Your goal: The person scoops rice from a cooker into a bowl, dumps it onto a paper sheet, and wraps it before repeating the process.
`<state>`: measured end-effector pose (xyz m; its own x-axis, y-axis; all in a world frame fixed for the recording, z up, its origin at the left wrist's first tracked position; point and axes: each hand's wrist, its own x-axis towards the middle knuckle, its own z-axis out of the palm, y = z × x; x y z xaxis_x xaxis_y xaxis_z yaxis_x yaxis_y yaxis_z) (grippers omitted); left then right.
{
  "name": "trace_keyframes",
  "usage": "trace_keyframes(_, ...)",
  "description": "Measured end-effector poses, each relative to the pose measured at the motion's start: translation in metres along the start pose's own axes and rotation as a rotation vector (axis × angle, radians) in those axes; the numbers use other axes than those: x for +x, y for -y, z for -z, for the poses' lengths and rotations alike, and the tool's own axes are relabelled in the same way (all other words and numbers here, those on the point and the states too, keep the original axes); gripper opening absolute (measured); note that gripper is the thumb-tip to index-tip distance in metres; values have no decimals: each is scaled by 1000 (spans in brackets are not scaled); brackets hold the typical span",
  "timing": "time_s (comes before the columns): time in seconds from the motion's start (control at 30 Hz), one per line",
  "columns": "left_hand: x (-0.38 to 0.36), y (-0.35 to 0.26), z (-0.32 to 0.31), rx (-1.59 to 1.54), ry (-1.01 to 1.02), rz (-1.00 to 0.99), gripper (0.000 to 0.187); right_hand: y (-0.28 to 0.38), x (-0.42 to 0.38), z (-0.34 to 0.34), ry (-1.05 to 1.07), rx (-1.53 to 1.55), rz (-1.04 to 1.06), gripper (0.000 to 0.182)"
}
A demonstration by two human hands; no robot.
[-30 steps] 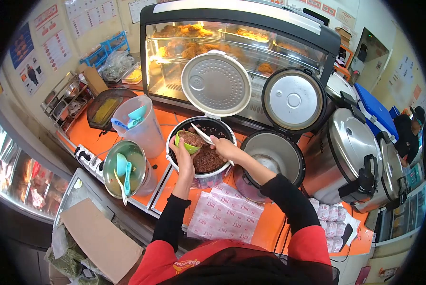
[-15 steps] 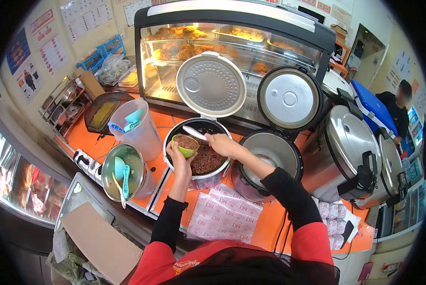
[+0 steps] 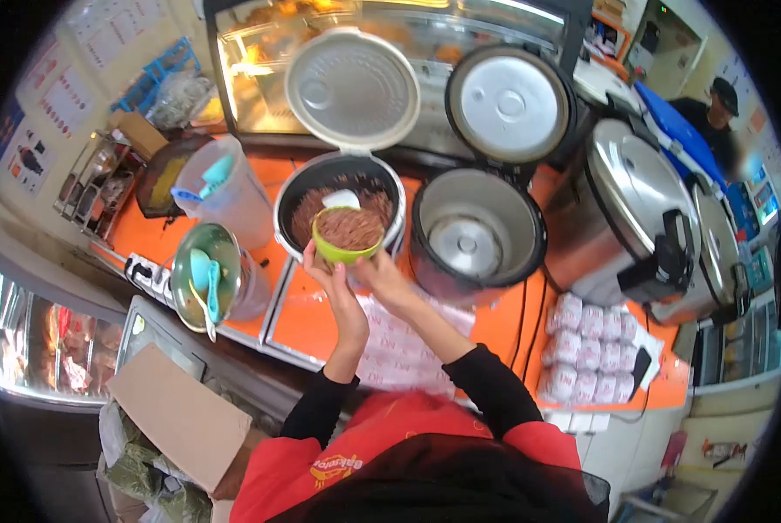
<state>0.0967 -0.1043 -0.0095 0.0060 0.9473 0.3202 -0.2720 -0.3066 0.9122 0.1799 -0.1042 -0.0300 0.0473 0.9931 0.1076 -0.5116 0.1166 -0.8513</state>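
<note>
A green bowl (image 3: 349, 254) heaped with reddish-brown rice (image 3: 349, 228) is held over the front rim of the open rice cooker (image 3: 397, 218). Fingers of my left hand (image 3: 331, 283) wrap its left side and underside. At the bowl's lower right, my right hand (image 3: 383, 277) closes on it, its fingertips partly hidden. Behind the bowl, the white end of a rice paddle (image 3: 341, 199) shows against more brown rice in the cooker; the rest of it is hidden.
A second cooker (image 3: 473, 222) stands open to the right, beside large steel cookers (image 3: 617, 218). Wrapped packs (image 3: 588, 353) sit at the counter's right. Leftward are a plastic pitcher (image 3: 242, 196) and a container with scoops (image 3: 212, 279). A person (image 3: 709, 122) stands far right.
My right hand has let go of the paddle and moved to the bowl. The bowl is fuller and tilted towards me. The camera view has shifted, and more wrapped packs show.
</note>
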Motion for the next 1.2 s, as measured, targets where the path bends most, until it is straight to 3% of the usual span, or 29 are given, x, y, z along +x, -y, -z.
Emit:
trace_keyframes(0.03,-14,-13,0,-79,63,35,50,-7,-18,5,-11,109,-40,74)
trace_keyframes(0.13,-47,9,39,110,155,72,51,-3,-68,36,-8,415,-126,83)
trace_keyframes(0.17,-57,30,60,118,191,208,52,4,-90,40,-64,431,-182,83)
trace_keyframes(0.27,-83,115,140,574,832,347,66,-25,-160,72,-162,670,-279,81)
trace_keyframes(0.37,-117,85,120,1382,1109,11,92,-62,-215,103,-342,758,-425,74)
trace_keyframes(0.47,-145,106,125,1317,967,31,108,-70,-206,106,-351,-47,-384,73)
trace_keyframes(0.5,-150,107,125,1317,950,31,109,-73,-192,101,-317,-493,-201,78)
trace_keyframes(0.6,-160,102,122,1322,976,73,111,-81,-166,80,-110,-1464,22,78)
trace_keyframes(0.77,-166,100,124,1310,934,87,111,-83,-155,88,29,-1485,-179,79)
trace_keyframes(0.93,-168,102,120,1320,912,85,110,-83,-154,91,34,-1490,-157,80)
trace_keyframes(1.07,-171,104,127,1212,919,50,99,-52,-177,74,-264,-1420,-25,77)
trace_keyframes(1.13,-168,110,142,1059,1003,94,76,-43,-196,75,-534,-1273,101,75)
trace_keyframes(1.17,-166,101,140,957,992,77,46,-52,-208,85,-702,-1156,200,74)
trace_keyframes(1.2,-166,104,141,929,992,78,41,-63,-217,97,-853,-1028,303,73)
